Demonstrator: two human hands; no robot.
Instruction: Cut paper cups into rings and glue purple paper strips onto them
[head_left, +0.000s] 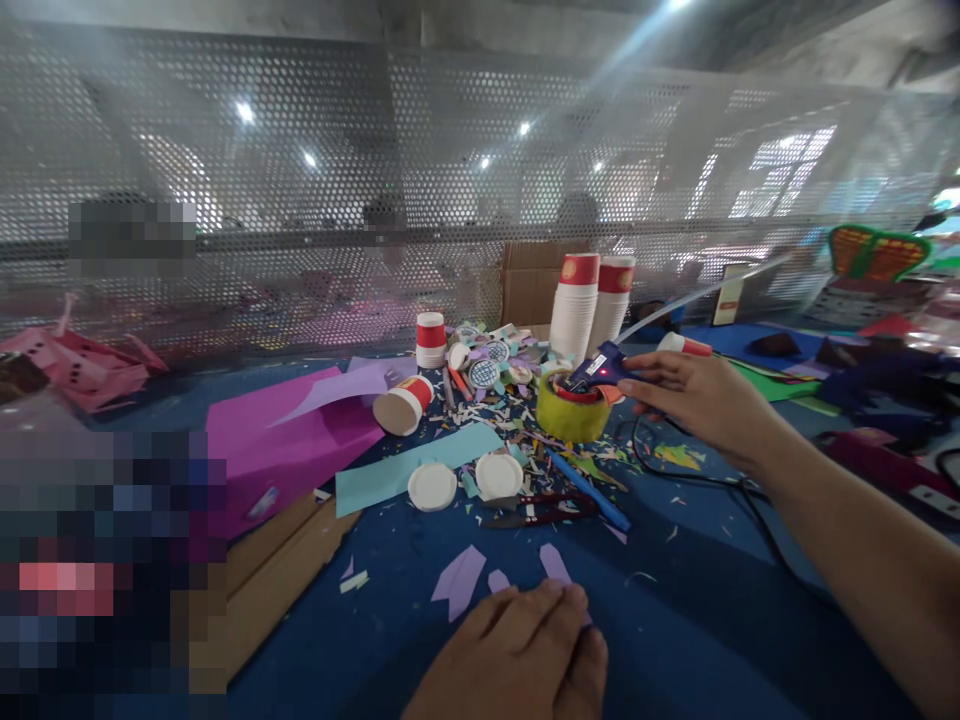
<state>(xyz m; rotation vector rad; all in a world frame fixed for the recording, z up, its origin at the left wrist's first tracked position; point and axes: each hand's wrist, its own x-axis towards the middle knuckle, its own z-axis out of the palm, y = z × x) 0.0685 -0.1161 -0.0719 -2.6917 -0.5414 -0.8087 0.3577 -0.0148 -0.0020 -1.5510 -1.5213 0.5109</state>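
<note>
My right hand [694, 400] is closed on a dark blue hot glue gun [600, 366] with a small red light. A long clear glue stick [705, 293] runs up and back from the gun. The gun's front rests in or just over the ring of a yellow tape roll [573, 418]. Near the table's front, my left hand [517, 655] lies flat, its fingers partly covering a strip of purple paper [554, 563]. Beside its fingertips is a folded purple paper piece [460, 582]. Two white paper discs [432, 487] sit further off, near dark-handled scissors [555, 509].
Stacked red-and-white paper cups [574, 305] stand behind the tape roll. A blue tool [592, 490] lies among paper scraps. The gun's black cord [701, 474] loops to the right. Purple sheets [292, 430] and cardboard [277, 570] cover the left; a perforated metal screen [450, 180] rises behind.
</note>
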